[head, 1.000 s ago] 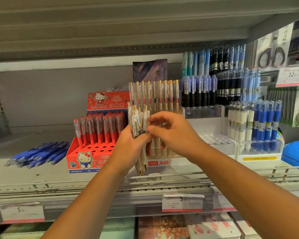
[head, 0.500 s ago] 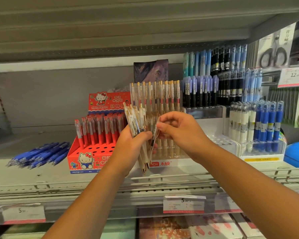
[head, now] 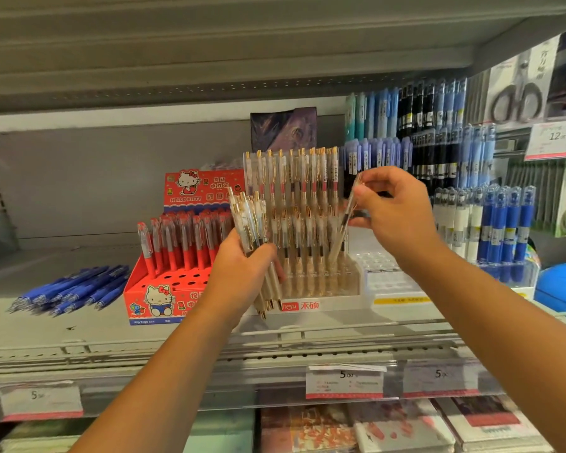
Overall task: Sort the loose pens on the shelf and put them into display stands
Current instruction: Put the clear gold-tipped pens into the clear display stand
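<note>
Pen pinched by right hand, bundle gripped by left hand: steer tip straight down into right-end hole of stand.

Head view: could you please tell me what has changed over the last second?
The right hand drew one clear pen out of the bundle in the left hand and carried it right, tip down to the right end of the display stand. The left hand still grips the bundle; the loose blue pens lie unmoved.
</note>
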Available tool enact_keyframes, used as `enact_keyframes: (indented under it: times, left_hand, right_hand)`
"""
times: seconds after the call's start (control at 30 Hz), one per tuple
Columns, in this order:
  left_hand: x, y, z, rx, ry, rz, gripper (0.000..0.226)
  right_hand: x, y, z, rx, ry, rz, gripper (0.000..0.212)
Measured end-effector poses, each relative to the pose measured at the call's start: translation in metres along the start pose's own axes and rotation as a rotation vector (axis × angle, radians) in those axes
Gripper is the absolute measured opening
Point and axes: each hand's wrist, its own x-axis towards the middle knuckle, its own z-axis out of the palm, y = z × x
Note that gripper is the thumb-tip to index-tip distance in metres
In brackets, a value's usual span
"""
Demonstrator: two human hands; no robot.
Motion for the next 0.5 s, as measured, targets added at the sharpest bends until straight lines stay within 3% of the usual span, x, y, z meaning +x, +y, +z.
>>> enact_keyframes:
  times: [0.13,0.5]
  left_hand:
    - [-0.001,0.002,0.001,0.024,0.005,0.003,0.020]
    - [-0.003,0.006,0.000,0.010,0.004,-0.032,0.012]
  right_hand:
    - [0.007,0.011,-0.007,-0.166,0.031,-0.077,0.012]
    - [0.005,0.042,-0.004,-0.493,-0.111,-0.022,0.011]
